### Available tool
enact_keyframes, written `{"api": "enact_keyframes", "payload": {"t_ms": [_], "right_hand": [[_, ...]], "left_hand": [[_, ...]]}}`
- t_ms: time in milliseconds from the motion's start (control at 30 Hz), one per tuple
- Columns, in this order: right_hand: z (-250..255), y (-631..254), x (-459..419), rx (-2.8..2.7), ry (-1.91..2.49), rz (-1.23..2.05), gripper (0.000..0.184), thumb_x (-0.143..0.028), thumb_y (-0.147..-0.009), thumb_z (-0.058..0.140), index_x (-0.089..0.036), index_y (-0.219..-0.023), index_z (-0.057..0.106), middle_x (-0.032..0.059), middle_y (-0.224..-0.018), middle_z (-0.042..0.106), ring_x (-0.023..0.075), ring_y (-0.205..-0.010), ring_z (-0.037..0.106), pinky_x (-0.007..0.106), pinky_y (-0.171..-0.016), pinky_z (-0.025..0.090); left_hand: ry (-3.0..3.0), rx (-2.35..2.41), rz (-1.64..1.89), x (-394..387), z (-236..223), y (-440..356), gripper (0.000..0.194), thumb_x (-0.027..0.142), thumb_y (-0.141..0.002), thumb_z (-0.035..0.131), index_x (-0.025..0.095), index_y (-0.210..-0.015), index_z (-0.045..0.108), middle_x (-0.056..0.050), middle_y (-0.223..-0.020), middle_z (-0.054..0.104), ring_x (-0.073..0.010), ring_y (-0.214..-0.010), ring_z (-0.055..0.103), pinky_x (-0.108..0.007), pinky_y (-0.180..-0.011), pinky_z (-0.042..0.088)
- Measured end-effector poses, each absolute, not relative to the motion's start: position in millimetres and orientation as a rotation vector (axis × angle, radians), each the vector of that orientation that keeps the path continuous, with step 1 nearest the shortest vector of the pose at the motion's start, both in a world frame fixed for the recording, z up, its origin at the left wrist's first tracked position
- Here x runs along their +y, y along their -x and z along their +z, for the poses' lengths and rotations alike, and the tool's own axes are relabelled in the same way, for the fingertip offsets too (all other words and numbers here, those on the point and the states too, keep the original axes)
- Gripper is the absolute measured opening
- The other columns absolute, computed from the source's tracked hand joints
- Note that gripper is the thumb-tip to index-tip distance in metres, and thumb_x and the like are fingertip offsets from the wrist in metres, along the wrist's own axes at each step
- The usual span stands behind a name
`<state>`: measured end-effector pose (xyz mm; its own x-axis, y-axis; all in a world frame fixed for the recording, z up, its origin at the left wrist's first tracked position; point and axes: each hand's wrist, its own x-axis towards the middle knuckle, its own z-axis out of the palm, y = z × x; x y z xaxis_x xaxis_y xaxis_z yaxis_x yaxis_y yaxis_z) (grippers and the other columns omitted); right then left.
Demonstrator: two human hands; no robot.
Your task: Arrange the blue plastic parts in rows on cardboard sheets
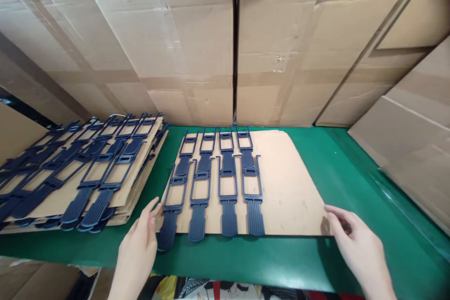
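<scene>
A cardboard sheet [288, 187] lies flat on the green table [351, 168]. On its left half lie several dark blue plastic parts [221, 183] in two rows, their ribbed ends pointing toward me. My left hand [138, 248] rests at the sheet's near left corner, fingers stretched out, touching the ribbed end of the leftmost part. My right hand [358, 243] lies at the sheet's near right corner, fingers extended over its edge. Neither hand holds anything.
To the left is a stack of cardboard sheets [70, 183] covered with the same blue parts. Large cardboard boxes [197, 42] wall the back, and more boxes [411, 150] stand at the right. The table's front edge runs below my hands.
</scene>
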<state>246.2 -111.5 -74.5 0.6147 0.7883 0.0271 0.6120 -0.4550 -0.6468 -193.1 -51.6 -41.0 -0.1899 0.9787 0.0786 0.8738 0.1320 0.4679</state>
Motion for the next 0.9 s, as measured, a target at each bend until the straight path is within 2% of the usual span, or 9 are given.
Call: {"api": "enact_keyframes", "payload": {"t_ms": [200, 333, 567, 733, 900], "right_hand": [[-78, -252, -117, -1.009, 2.149, 0.484, 0.05, -0.055, -0.067, 0.052, -0.015, -0.095, 0.066, 0.0073, -0.075, 0.063, 0.0206, -0.063, 0.058, 0.033, -0.058, 0.047], [-82, -253, -112, -0.811, 1.937, 0.61, 0.049, -0.051, -0.059, 0.061, -0.013, -0.091, 0.063, 0.0075, -0.074, 0.063, 0.0195, -0.064, 0.059, 0.029, -0.055, 0.048], [-74, -249, -102, -0.679, 1.845, 0.647, 0.047, -0.048, -0.055, 0.067, -0.015, -0.087, 0.06, 0.0082, -0.078, 0.065, 0.0215, -0.071, 0.061, 0.029, -0.06, 0.049], [-66, -256, -114, -0.572, 1.805, 0.805, 0.056, -0.051, -0.056, 0.072, -0.016, -0.098, 0.059, 0.0045, -0.075, 0.062, 0.0143, -0.057, 0.053, 0.022, -0.044, 0.039], [-59, -269, -123, -0.365, 1.762, 0.98, 0.061, -0.053, -0.052, 0.076, -0.021, -0.1, 0.061, 0.0019, -0.073, 0.061, 0.0119, -0.05, 0.048, 0.019, -0.035, 0.03]], "left_hand": [[-1.759, 2.041, 0.757, -52, -53, 209, 0.044, 0.043, -0.088, 0.031, 0.024, -0.125, 0.046, -0.006, -0.118, 0.062, -0.0227, -0.106, 0.06, -0.042, -0.097, 0.044], [-1.63, 1.948, 0.85, -45, -62, 223, 0.045, 0.049, -0.084, 0.038, 0.023, -0.119, 0.048, -0.008, -0.113, 0.064, -0.0227, -0.099, 0.063, -0.04, -0.094, 0.047], [-1.429, 1.912, 0.976, -30, -46, 213, 0.063, 0.058, -0.068, 0.056, 0.018, -0.116, 0.05, -0.01, -0.098, 0.064, -0.026, -0.093, 0.063, -0.042, -0.088, 0.051], [-1.17, 1.826, 1.043, -32, -36, 208, 0.079, 0.061, -0.056, 0.069, 0.016, -0.118, 0.051, -0.01, -0.101, 0.065, -0.0265, -0.101, 0.061, -0.039, -0.095, 0.047], [-0.991, 1.697, 0.932, -39, -43, 217, 0.083, 0.059, -0.057, 0.075, 0.018, -0.124, 0.05, -0.008, -0.103, 0.067, -0.0271, -0.107, 0.059, -0.039, -0.103, 0.041]]}}
